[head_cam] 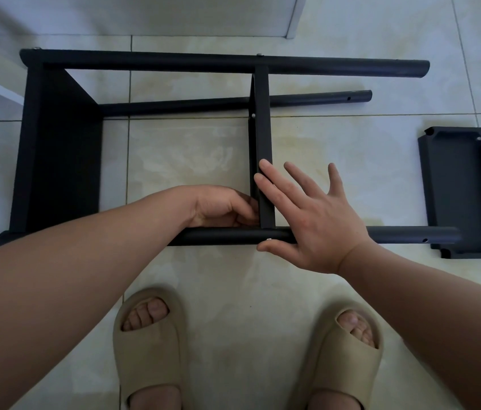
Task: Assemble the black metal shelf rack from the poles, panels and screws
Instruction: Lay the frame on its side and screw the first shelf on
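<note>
Tiled floor [233, 291], rack [59, 143], loose panel [458, 187]

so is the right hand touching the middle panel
Touching. The head view shows the right hand with two straight fingers lying flat on the middle panel, while its thumb sits beside the near pole.

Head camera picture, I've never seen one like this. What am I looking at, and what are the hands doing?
It is one view, from a camera on a person's head, looking down. A half-built black metal rack frame lies sideways on the tiled floor. The right hand lies flat on the frame's middle shelf panel and near pole. The left hand curls against that panel's inner side; what it holds is hidden. A loose black tray-shaped panel lies to the right. Beige slippers show below.
</note>
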`<act>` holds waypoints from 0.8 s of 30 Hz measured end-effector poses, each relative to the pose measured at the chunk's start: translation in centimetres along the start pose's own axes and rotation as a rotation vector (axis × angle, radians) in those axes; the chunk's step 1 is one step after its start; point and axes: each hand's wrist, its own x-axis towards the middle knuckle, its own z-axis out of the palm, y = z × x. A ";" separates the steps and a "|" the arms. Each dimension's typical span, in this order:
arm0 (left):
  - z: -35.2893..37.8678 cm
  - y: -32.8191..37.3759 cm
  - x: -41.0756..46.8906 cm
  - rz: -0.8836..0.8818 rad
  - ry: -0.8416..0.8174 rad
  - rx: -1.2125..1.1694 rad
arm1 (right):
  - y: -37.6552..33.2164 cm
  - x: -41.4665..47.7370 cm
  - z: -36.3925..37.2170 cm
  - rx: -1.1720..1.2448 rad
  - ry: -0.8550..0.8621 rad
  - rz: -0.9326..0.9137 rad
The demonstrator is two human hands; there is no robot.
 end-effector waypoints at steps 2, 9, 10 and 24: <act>0.1 0.0 0.0 0.019 0.009 0.000 | 0.0 0.0 0.0 -0.001 0.002 0.000; 0.1 0.0 0.1 -0.057 0.062 0.076 | 0.0 0.0 0.0 -0.008 0.000 0.001; 0.0 0.0 0.1 -0.056 0.061 0.067 | 0.0 0.0 0.0 -0.011 -0.002 0.002; -0.1 0.0 0.1 -0.045 0.035 0.160 | 0.1 0.1 0.1 -0.023 0.003 -0.001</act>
